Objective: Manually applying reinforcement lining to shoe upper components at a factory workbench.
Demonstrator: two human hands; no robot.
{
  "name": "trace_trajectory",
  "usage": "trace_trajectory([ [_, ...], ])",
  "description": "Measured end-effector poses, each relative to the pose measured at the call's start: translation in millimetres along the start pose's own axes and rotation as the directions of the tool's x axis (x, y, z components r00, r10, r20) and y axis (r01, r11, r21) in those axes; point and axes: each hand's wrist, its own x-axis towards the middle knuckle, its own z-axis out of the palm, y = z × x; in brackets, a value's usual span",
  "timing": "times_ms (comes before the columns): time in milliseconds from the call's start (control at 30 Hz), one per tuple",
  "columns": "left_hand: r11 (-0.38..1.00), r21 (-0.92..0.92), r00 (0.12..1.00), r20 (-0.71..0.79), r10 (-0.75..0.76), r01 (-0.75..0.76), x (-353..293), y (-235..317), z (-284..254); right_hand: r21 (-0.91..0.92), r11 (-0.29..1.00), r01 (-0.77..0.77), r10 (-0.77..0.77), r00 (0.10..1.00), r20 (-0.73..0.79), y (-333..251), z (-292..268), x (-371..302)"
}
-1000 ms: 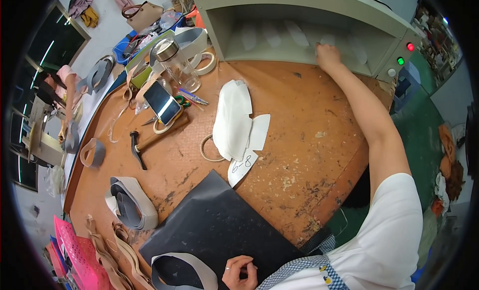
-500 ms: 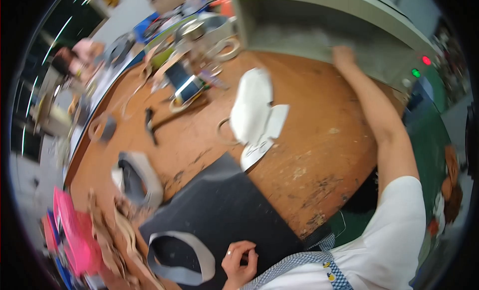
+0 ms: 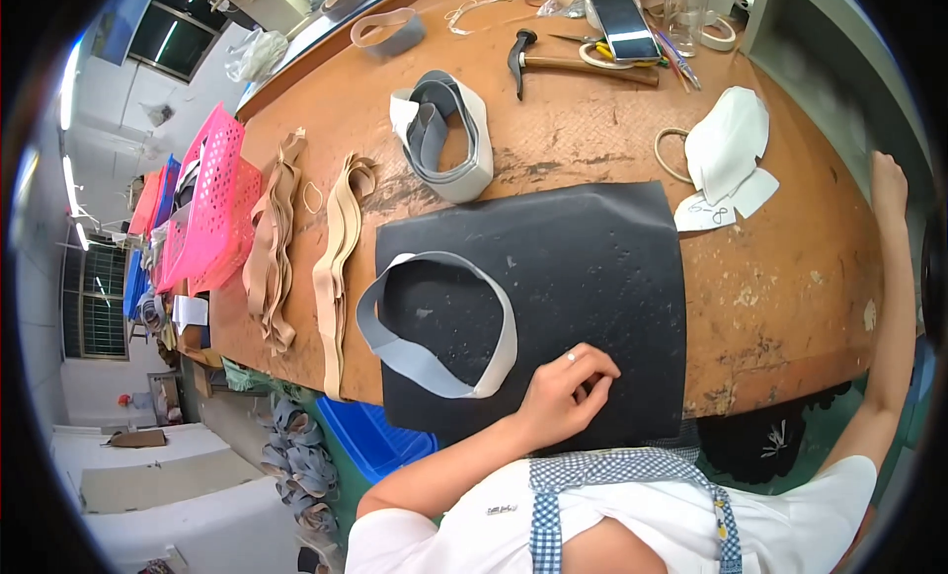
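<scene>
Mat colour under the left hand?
The mat under the left hand is black with pale specks, best seen in the head view.

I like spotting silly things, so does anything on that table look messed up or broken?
Yes, the tabletop itself: its brown surface is scuffed, with pale, flaky-looking patches near the front edge, right of the black mat. It looks worn rather than freshly broken. Nothing looks spilled.

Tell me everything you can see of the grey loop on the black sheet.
The grey loop is a roughly oval band of flat, flexible-looking material, blue-grey in places and paler elsewhere; fabric or leather, I can't tell. It appears to stand on edge upon the black sheet, left of the left hand, which isn't touching it.
</scene>
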Motion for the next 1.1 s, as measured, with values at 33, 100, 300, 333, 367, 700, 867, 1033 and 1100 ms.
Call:
trace_trajectory([
  [33,0.999,-0.022,1.0,0.021,-0.023,0.023,1.4,0.5,-2.6,0.086,0.99,0.108,-0.114,0.991,0.072,-42.3,-72.2,-2.9],
  [100,0.996,-0.08,0.999,-0.004,0.044,-0.044,13.9,15.2,-5.0,0.471,0.85,0.237,-0.322,0.941,0.108,-106.5,-195.4,-28.9],
  [300,0.922,0.15,0.923,-0.097,0.373,-0.357,33.6,81.3,-25.1,0.89,0.219,0.4,-0.729,0.674,-0.124,-207.7,-371.8,-77.3],
  [333,0.942,0.029,0.941,-0.049,0.334,-0.333,28.9,80.4,-27.1,0.896,0.145,0.419,-0.742,0.645,-0.182,-216.8,-383.0,-79.1],
  [367,0.962,-0.012,0.962,-0.034,0.272,-0.272,20.3,81.4,-31.2,0.897,0.064,0.437,-0.752,0.612,-0.245,-226.7,-392.5,-81.9],
  [700,0.746,-0.646,0.955,-0.084,-0.283,0.164,-39.1,46.7,-89.7,0.654,-0.393,-0.647,-0.784,0.607,0.129,-344.1,-361.4,-171.9],
  [867,0.843,-0.527,0.951,-0.196,-0.24,0.105,-41.6,33.4,-108.0,0.411,-0.365,-0.835,-0.862,0.47,0.19,-359.6,-363.7,-192.5],
  [1033,0.97,-0.223,0.95,-0.272,-0.155,0.095,-40.8,32.9,-117.8,0.575,-0.446,-0.685,-0.794,0.6,0.098,-364.3,-369.4,-203.2],
  [1100,0.985,0.151,0.953,-0.301,-0.033,0.082,-43.2,33.3,-129.5,0.608,-0.459,-0.647,-0.697,0.687,0.205,-366.0,-358.0,-209.6],
])
